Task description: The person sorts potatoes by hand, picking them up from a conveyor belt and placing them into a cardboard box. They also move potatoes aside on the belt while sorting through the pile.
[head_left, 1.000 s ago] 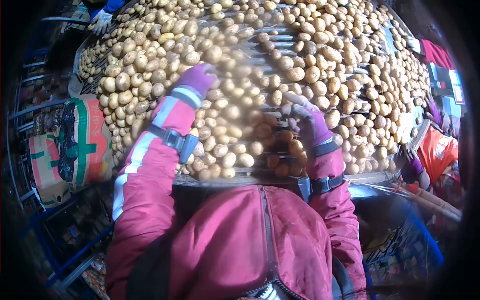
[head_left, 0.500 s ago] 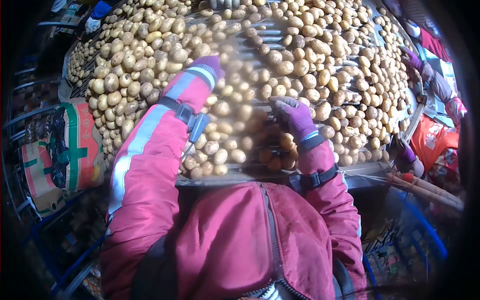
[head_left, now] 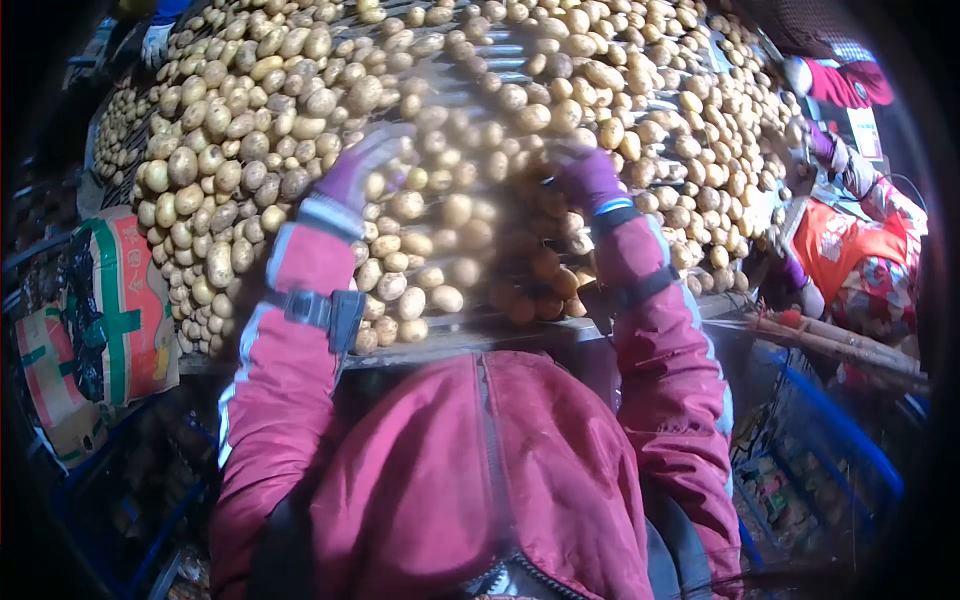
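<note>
A wide roller sorting table (head_left: pixel 470 335) is covered with yellow-brown potatoes (head_left: pixel 250 110); those near me are blurred by motion. My left hand (head_left: pixel 360 165), in a purple glove, lies over the potatoes left of the middle, fingers spread. Also in a purple glove, my right hand (head_left: pixel 588 175) rests among the potatoes right of the middle. Whether either hand grips a potato is hidden by blur. Both my sleeves are red with black straps.
Printed sacks (head_left: pixel 110 300) stand at the left beside the table. A person in an orange top (head_left: pixel 850 260) works at the right edge with a purple-gloved hand (head_left: pixel 822 140). Another gloved hand (head_left: pixel 155 40) reaches in at the far left. Blue frames (head_left: pixel 840 440) lie lower right.
Both my hands have moved farther up the table over the potatoes, and my view has shifted so the table sits more to the left. The potatoes keep rolling toward me.
</note>
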Tool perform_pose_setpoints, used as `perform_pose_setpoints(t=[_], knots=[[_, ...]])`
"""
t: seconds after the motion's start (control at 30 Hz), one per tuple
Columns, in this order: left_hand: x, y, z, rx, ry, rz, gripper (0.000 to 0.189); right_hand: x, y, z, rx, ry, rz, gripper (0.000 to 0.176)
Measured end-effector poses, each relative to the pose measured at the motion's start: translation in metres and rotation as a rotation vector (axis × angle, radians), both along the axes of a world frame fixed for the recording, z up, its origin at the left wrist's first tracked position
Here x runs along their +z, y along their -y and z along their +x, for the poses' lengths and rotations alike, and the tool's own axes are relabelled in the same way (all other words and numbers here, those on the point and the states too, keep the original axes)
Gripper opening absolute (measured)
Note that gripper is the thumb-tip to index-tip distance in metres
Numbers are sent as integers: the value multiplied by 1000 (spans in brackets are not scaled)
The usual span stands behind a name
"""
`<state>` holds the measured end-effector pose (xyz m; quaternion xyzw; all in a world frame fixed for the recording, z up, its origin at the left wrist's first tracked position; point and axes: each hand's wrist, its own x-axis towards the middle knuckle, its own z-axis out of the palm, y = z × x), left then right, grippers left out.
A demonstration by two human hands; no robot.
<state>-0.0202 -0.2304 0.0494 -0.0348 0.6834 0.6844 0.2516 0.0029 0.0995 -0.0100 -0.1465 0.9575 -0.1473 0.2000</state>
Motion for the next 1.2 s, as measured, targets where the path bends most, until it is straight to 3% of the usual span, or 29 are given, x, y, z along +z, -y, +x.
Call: perform_pose_setpoints(t=[0.03, 0.07, 0.1, 0.13, 0.2, 0.23, 0.3, 0.33, 0.43, 0.5, 0.53, 0.6, 0.63, 0.77, 0.83, 0.87, 0.93, 0.97, 1.03, 1.1, 1.2], knots=[[-6, 9, 7, 34, 74, 147, 37, 3, 4, 1, 331, -85, 305, 28], [-12, 17, 15, 72, 153, 289, 40, -3, -3, 17, 308, -56, 82, 27], [-21, 26, 21, 136, 340, 545, 43, -5, -6, 26, 287, -40, 8, 25], [-19, 29, 32, 151, 358, 637, 47, -3, -8, 35, 268, -24, -66, 24], [-8, 25, 53, 270, 395, 745, 52, 0, 2, 36, 242, -42, 85, 26], [-14, 27, 59, 283, 313, 666, 54, 2, 8, 34, 194, -22, 56, 27], [-14, 23, 64, 212, 372, 893, 51, 7, 20, 10, 101, 7, -11, 30], [-15, 19, 60, 60, 350, 987, 54, 10, 27, -7, 55, 18, -48, 33], [-3, 4, 71, 208, 332, 744, 49, 15, 50, -37, -61, 105, -114, 39], [9, -3, 76, 194, 302, 606, 45, 19, 62, -44, -110, 218, -83, 41], [8, -1, 79, 174, 326, 604, 50, 14, 67, -49, -437, 436, -249, 33], [8, 2, 87, 165, 326, 591, 54, -42, 55, -51, -345, 225, -443, 31], [13, -1, 92, 296, 299, 508, 50, -44, 49, -48, -334, 252, -528, 31], [23, 13, 102, 231, 437, 591, 45, 10, 15, 6, -592, 659, -1126, 34], [3, 12, 102, 176, 450, 473, 45, 67, 27, 67, -849, 655, -1364, 33], [5, 3, 101, 69, 465, 525, 44, 23, 22, 90, -644, 616, -1449, 34], [7, -17, 104, -19, 489, 474, 43, 31, 23, 142, -745, 670, -1580, 34], [11, -28, 107, -60, 539, 471, 43, 84, 38, 165, -1059, 759, -1637, 34], [3, -48, 113, -161, 585, 400, 45, 21, 29, 217, -317, -176, -988, 38], [23, -80, 130, -180, 592, 339, 43, 13, 25, 252, -373, -285, -1077, 37], [21, -121, 150, -341, 642, 318, 47, -2, 12, 299, -1023, 274, -1714, 40]])
